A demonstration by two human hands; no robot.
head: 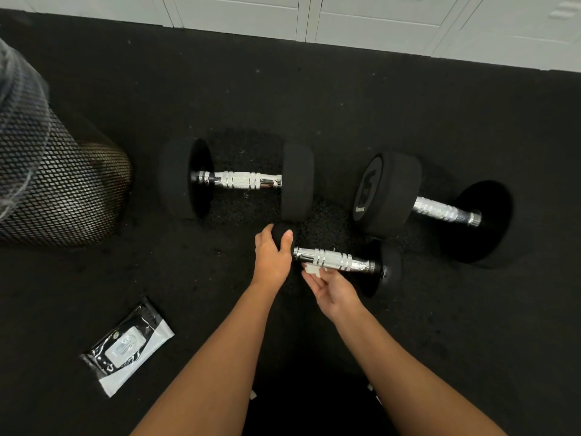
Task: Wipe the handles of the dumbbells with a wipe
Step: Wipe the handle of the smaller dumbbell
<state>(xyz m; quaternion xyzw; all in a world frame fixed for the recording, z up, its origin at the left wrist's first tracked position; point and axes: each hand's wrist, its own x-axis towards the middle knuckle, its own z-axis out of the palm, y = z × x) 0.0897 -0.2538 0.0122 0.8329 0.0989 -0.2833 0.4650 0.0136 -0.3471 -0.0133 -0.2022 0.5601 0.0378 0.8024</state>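
Three black dumbbells with chrome handles lie on the dark rubber floor. The small dumbbell (334, 259) is nearest me. My left hand (272, 257) grips its left end weight, fingers curled over the black head. My right hand (333, 291) is palm up just below the handle and holds a small white wipe (312, 270) at its fingertips, against the underside of the chrome handle. A large dumbbell (239, 180) lies behind, left of centre. Another large dumbbell (440, 210) lies at the right, angled.
A black and white pack of wipes (129, 346) lies on the floor at the lower left. A black mesh bin (59, 184) lies at the far left. White lockers (377, 23) run along the far edge of the floor.
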